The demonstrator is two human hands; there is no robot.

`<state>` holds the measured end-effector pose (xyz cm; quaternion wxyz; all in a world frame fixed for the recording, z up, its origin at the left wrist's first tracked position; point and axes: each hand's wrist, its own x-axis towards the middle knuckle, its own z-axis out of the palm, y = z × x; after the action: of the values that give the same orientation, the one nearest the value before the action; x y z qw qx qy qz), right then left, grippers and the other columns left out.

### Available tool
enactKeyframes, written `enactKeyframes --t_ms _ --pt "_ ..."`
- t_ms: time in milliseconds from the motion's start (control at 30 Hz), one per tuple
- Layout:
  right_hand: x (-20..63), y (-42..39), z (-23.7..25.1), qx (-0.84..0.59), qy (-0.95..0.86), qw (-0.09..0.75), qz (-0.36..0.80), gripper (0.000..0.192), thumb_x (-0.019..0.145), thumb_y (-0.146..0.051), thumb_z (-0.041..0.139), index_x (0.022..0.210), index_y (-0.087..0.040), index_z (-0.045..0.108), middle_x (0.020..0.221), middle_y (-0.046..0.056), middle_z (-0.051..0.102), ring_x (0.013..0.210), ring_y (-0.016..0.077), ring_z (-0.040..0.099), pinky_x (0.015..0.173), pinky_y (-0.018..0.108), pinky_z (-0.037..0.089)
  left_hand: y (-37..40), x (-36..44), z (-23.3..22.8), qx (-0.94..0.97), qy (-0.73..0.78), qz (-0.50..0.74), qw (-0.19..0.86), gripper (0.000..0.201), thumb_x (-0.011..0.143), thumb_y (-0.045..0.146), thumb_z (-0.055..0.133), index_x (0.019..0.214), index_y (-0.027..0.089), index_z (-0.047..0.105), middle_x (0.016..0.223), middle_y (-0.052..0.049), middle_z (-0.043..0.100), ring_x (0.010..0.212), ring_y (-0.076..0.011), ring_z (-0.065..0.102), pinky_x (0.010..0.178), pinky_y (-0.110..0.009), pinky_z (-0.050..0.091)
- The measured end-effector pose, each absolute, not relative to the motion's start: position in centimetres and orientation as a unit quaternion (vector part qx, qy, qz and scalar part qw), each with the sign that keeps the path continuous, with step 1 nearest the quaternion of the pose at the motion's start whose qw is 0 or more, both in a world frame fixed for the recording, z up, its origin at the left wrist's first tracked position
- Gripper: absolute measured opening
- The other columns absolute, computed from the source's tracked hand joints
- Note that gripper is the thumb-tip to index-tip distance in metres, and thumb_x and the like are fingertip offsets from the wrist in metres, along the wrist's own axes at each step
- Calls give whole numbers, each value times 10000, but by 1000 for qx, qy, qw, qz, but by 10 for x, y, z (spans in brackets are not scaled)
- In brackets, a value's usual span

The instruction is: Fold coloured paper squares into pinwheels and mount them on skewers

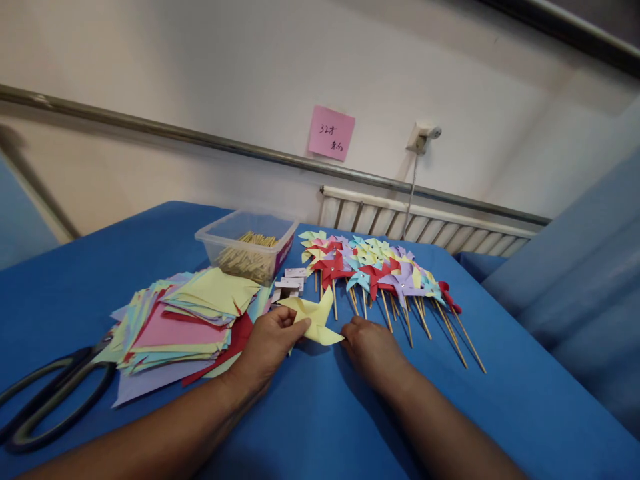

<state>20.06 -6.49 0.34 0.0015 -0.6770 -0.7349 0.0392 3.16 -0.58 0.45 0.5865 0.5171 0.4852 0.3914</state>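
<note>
My left hand (267, 345) pinches the near edge of a yellow folded paper pinwheel head (313, 317) that lies on the blue tablecloth (325, 413). My right hand (371, 347) rests knuckles-up just right of that yellow paper, its fingers curled at the paper's lower right corner; whether it grips anything is hidden. Behind the right hand lies a row of finished paper pinwheels (375, 270) in red, purple, teal and yellow on thin wooden sticks.
A loose stack of coloured paper squares (185, 320) lies left of my left hand. Large black scissors (47, 400) lie at the near left edge. A clear plastic box of wooden sticks (247, 250) stands behind the stack. Small white strips (291, 280) sit beside it. A radiator (425, 223) lines the wall.
</note>
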Motion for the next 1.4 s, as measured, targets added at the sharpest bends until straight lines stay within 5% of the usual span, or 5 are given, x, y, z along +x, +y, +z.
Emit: enactKeyframes --t_ms 1400 --pt "193 -69 6 -694 -720 -2 29 217 814 -69 431 929 -142 600 870 105 657 776 210 637 632 264 409 -15 34 17 528 490 401 566 209 559 336 702 555 188 555 459 61 527 444 -104 455 438 -216 309"
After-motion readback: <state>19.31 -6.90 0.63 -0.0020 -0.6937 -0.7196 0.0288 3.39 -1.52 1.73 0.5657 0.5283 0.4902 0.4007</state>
